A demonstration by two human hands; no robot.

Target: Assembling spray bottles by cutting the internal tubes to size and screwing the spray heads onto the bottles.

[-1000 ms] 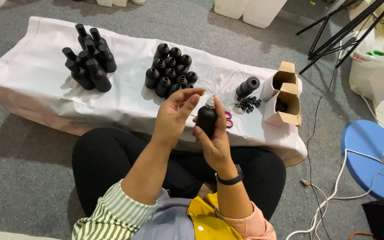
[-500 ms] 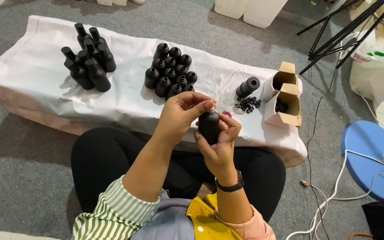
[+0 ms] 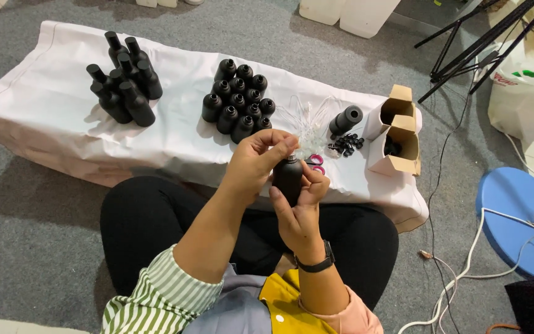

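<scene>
Above our lap, just before the near edge of the white cloth [image 3: 50, 117], we hold a small black bottle [image 3: 288, 179] upright; our right hand [image 3: 298, 210] is wrapped round its body from below, fingers closed on it, a dark watch [image 3: 316, 263] on that wrist; our left hand [image 3: 256, 162] is pinched shut at the bottle's top, thumb and fingertips meeting there, though what they pinch is too small for us to tell. On the cloth, just beyond our hands, lies a heap of clear plastic pieces [image 3: 307, 117]; to its left stands a cluster of short black bottles [image 3: 237, 99], and farther left a group of taller capped bottles [image 3: 123, 80]; to the right lie one bottle on its side [image 3: 345, 119], a scatter of small black caps [image 3: 345, 144] and two open cardboard boxes [image 3: 397, 130]; pink-handled scissors [image 3: 316, 162] peek out beside our right hand.
</scene>
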